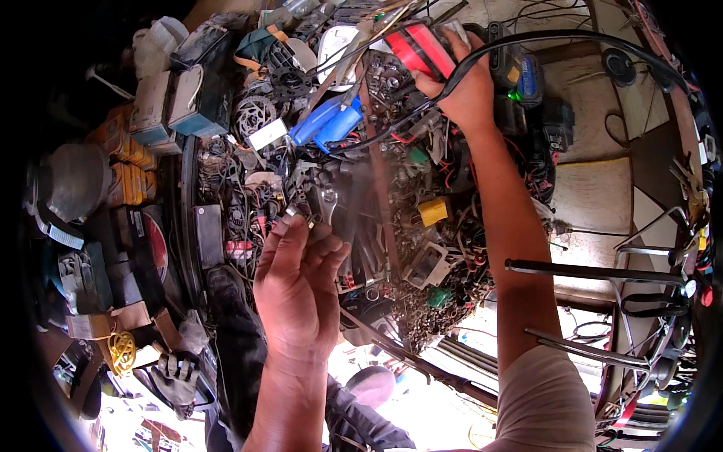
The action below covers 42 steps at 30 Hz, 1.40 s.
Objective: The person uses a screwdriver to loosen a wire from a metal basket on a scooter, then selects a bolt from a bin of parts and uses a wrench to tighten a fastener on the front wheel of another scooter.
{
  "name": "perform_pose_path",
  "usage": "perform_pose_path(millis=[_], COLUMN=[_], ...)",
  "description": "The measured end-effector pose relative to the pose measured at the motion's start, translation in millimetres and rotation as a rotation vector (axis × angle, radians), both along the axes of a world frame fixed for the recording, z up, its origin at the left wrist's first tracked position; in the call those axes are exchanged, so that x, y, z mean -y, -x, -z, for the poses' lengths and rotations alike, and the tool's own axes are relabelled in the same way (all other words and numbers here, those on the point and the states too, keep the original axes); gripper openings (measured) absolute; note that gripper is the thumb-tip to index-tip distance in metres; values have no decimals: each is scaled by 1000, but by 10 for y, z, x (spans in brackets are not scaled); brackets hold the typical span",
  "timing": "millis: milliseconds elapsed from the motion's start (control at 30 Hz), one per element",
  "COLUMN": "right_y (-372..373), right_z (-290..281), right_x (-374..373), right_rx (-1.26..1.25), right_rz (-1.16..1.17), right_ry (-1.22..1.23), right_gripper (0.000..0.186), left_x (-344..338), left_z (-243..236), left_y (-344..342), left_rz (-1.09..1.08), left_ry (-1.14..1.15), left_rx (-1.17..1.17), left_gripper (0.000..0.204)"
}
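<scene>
- Left hand [297, 290]: raised over the clutter, thumb and fingers pinched on a small metal piece [293, 212]; its exact kind too small to tell.
- Right hand [468, 92]: arm stretched far forward, fingers closed around one end of a red box [410, 50] with a dark stripe.
- Red box: held at the far side of the heap, well apart from the metal piece.
- Cable [561, 36]: black, thick — arcs from the right and crosses the right hand.
- Blue handles [328, 123]: a pair, side by side, between the two hands.
- Wrench [329, 197]: shiny, just beyond the left fingertips.
- White box [267, 135]: small, tilted, left of the blue handles.
- Disc [257, 113]: perforated metal, near the white box.
- Yellow block [434, 212]: on the heap — right of the wrench.
- Glove [176, 378]: dark, lower left.
</scene>
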State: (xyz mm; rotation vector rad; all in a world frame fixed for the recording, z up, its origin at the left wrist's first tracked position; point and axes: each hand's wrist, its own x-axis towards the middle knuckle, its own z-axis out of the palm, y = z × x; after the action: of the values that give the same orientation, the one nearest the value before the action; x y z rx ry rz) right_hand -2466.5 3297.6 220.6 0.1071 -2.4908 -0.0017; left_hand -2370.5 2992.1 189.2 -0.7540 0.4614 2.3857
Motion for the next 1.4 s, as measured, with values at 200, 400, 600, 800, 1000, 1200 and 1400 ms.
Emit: perform_pose_path(millis=[200, 400, 600, 800, 1000, 1200, 1400], right_y=[-26, -115, -268, -752, -1028, -472, -272], right_z=[194, 396, 75, -402, -213, -260, -245], right_x=[200, 290, 280, 288, 491, 686, 884], right_rx=[38, 89, 255, 687, 1063, 940, 742], right_rz=[-62, -27, -40, 24, -2, -218, -338], right_ry=[-173, -192, -255, 101, 14, 266, 1564], right_gripper=[62, 70, 70, 15, 13, 21, 25], left_x=[-35, -35, 4, 26, -6, -7, 80], left_z=[-54, -45, 31, 4, 78, 107, 105], left_y=[21, -19, -18, -23, -65, -28, 177], left_rz=[-11, 7, 21, 18, 56, 64, 58], left_ry=[3, -1, -71, -47, -58, -79, -184], left_rx=[42, 37, -4, -21, -18, -62, -110], left_gripper=[4, 5, 9, 10, 14, 15, 15])
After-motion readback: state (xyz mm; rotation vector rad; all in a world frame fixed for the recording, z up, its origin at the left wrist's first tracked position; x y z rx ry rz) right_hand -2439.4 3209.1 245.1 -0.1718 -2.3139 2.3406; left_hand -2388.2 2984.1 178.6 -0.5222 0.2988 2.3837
